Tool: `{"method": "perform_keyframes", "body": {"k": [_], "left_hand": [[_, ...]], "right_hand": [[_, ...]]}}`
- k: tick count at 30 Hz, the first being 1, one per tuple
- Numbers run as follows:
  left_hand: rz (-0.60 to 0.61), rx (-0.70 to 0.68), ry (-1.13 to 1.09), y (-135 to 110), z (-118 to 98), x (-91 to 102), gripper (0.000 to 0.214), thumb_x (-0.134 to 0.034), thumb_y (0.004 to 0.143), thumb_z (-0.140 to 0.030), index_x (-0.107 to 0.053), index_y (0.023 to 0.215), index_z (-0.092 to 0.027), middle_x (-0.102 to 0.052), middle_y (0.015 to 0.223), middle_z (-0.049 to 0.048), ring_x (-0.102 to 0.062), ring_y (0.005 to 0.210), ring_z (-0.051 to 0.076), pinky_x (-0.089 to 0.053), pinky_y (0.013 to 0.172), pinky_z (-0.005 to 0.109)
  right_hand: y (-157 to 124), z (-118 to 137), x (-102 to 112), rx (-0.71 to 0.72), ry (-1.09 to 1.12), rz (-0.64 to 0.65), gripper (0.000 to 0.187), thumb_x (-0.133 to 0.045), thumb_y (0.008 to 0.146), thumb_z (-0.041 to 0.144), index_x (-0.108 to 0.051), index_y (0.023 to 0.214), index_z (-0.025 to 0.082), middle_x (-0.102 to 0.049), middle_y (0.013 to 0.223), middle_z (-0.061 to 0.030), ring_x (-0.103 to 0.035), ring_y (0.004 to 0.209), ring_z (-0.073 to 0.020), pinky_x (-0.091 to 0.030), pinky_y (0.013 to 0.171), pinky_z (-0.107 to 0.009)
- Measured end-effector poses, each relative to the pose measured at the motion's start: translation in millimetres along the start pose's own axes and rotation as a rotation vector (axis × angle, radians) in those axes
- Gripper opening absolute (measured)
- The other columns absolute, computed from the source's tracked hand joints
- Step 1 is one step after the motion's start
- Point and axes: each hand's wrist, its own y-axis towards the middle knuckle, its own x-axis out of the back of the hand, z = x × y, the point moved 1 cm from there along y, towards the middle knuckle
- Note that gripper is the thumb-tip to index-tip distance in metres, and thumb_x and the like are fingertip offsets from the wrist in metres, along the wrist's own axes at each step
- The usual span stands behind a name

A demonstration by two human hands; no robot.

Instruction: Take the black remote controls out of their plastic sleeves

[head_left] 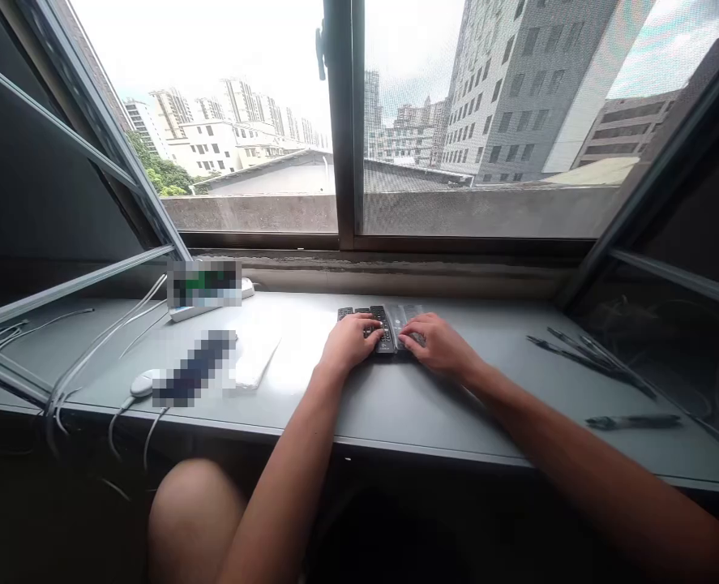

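Black button-covered remotes (384,326) lie side by side on the grey ledge (456,422) below the window. The rightmost one sits in a clear plastic sleeve (408,313). My left hand (348,345) rests on the black remotes, fingers curled down over the buttons and gripping one. My right hand (437,344) is closed on the near end of the plastic-sleeved piece, fingertips pinched at its edge. The two hands almost touch. The near ends of the remotes are hidden under my fingers.
White cables (100,345) trail over the ledge's left side past a small white device (143,381) and a flat white pad (254,363). Thin black strips (590,355) and a black pen (632,421) lie at the right. My bare knee (194,519) is below the ledge's edge.
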Motion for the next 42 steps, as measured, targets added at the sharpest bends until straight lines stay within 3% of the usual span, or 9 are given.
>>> {"method": "perform_keyframes", "body": {"k": [10, 17, 20, 22, 25, 29, 33, 36, 42], "left_hand": [[0.014, -0.065, 0.075, -1, 1, 1.5, 0.009, -0.081, 0.089, -0.03, -0.088, 0.093, -0.029, -0.078, 0.128, 0.0127, -0.068, 0.129, 0.038, -0.038, 0.129, 0.05], [-0.058, -0.073, 0.124, 0, 0, 2.4, 0.013, -0.073, 0.096, -0.034, -0.083, 0.09, -0.027, -0.078, 0.114, 0.0139, -0.07, 0.115, 0.034, -0.043, 0.122, 0.046], [-0.134, -0.049, 0.225, 0, -6, 9.3, 0.029, -0.063, 0.104, -0.043, -0.082, 0.09, -0.026, -0.078, 0.108, 0.0146, -0.069, 0.114, 0.034, -0.044, 0.12, 0.045], [-0.169, -0.011, 0.393, 0, -7, 17.0, 0.042, -0.048, 0.11, -0.047, -0.082, 0.098, -0.025, -0.077, 0.112, 0.0154, -0.068, 0.118, 0.033, -0.044, 0.119, 0.045], [-0.209, 0.117, 0.682, 0, 0, 31.7, 0.054, -0.036, 0.113, -0.049, -0.079, 0.124, -0.019, -0.071, 0.141, 0.0201, -0.059, 0.139, 0.036, -0.039, 0.124, 0.049], [-0.306, 0.457, 0.922, -2, 20, 52.6, 0.065, -0.04, 0.109, -0.056, -0.066, 0.147, -0.01, -0.038, 0.175, 0.0264, -0.02, 0.168, 0.046, -0.026, 0.13, 0.063], [-0.271, 0.65, 0.94, -2, 32, 65.4, 0.062, -0.044, 0.106, -0.053, -0.069, 0.142, -0.01, -0.052, 0.163, 0.0301, -0.04, 0.157, 0.046, -0.032, 0.127, 0.059], [-0.295, 0.642, 0.94, -2, 33, 69.7, 0.059, -0.045, 0.105, -0.05, -0.07, 0.139, -0.009, -0.06, 0.153, 0.0297, -0.052, 0.146, 0.044, -0.037, 0.122, 0.056], [-0.331, 0.637, 0.935, -2, 31, 73.9, 0.054, -0.043, 0.104, -0.041, -0.073, 0.136, -0.009, -0.062, 0.151, 0.0282, -0.054, 0.142, 0.045, -0.04, 0.118, 0.058]], "right_hand": [[-1, 4, -1, -0.001, 0.061, -0.005, 0.02, -0.067, 0.105, 0.03, -0.084, 0.108, 0.021, -0.081, 0.112, -0.013, -0.071, 0.108, -0.0319, -0.056, 0.102, -0.048], [1, 10, -7, 0.202, 0.146, -0.011, 0.021, -0.078, 0.102, 0.038, -0.084, 0.117, 0.025, -0.081, 0.123, -0.0126, -0.07, 0.122, -0.0345, -0.052, 0.114, -0.053], [1, 9, -9, 0.216, 0.156, -0.005, 0.021, -0.079, 0.102, 0.038, -0.084, 0.118, 0.026, -0.081, 0.123, -0.0123, -0.07, 0.123, -0.0343, -0.053, 0.114, -0.054], [1, 8, -9, 0.213, 0.158, -0.01, 0.019, -0.078, 0.102, 0.037, -0.084, 0.117, 0.026, -0.081, 0.122, -0.012, -0.07, 0.122, -0.034, -0.055, 0.113, -0.055], [-1, 6, -8, 0.22, 0.158, -0.021, 0.017, -0.077, 0.104, 0.035, -0.083, 0.116, 0.025, -0.08, 0.122, -0.0115, -0.07, 0.121, -0.0334, -0.057, 0.111, -0.055], [-1, 6, -6, 0.216, 0.161, -0.024, 0.014, -0.075, 0.105, 0.034, -0.083, 0.114, 0.025, -0.08, 0.121, -0.0106, -0.07, 0.121, -0.0328, -0.058, 0.11, -0.055], [-1, 9, -4, 0.198, 0.166, -0.021, 0.012, -0.074, 0.106, 0.033, -0.083, 0.11, 0.025, -0.081, 0.119, -0.01, -0.07, 0.119, -0.0328, -0.058, 0.108, -0.055], [-1, 11, -3, 0.192, 0.166, -0.018, 0.012, -0.073, 0.106, 0.032, -0.083, 0.109, 0.025, -0.081, 0.119, -0.0098, -0.07, 0.119, -0.0325, -0.058, 0.108, -0.054], [-2, 14, -3, 0.186, 0.177, -0.008, 0.013, -0.073, 0.106, 0.031, -0.083, 0.11, 0.024, -0.081, 0.118, -0.0102, -0.071, 0.119, -0.032, -0.059, 0.107, -0.052]]}}
